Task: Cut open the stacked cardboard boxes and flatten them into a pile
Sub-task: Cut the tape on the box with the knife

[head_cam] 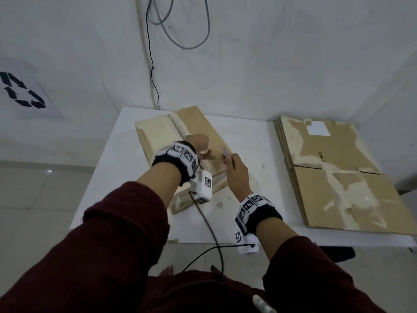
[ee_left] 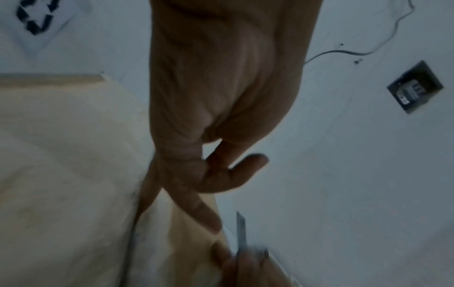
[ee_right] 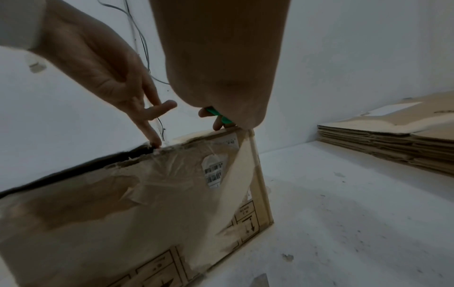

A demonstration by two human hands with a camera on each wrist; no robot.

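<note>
A box is stood on the white table, touched on top by the spread fingers of the left hand. A knife is gripped by the right hand. Flattened cardboard is piled at the right.

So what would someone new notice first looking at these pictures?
Mid-table, a worn, partly opened cardboard box with both hands on it: the right hand grips a green-handled cutter, blade up; the left hand touches the torn top edge. At the table's right lies a pile of flattened boxes.
</note>
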